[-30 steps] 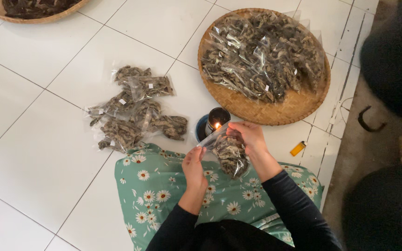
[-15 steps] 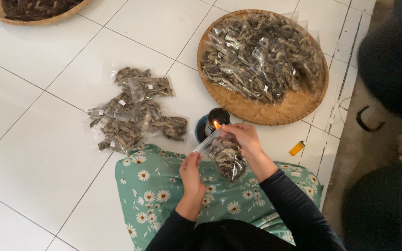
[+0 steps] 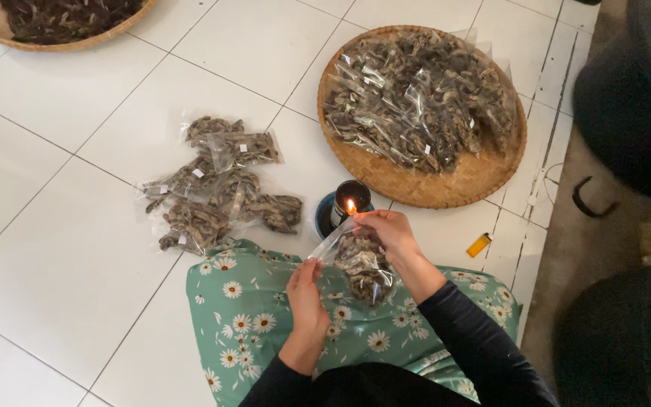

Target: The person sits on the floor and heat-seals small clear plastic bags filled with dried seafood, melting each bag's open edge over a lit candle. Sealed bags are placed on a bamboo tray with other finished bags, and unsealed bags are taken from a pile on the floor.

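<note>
Clear plastic pouch [image 3: 359, 260] of dark dried pieces, over the lap just near the lit candle [image 3: 350, 204]: light, crinkly, slippery; left hand [image 3: 307, 290] and right hand [image 3: 387, 228] pinch its top edge, the best hold.

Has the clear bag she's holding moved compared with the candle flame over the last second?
Yes. The bag has shifted slightly left, its top edge sliding past the flame, held by both the left hand and right hand.
</note>
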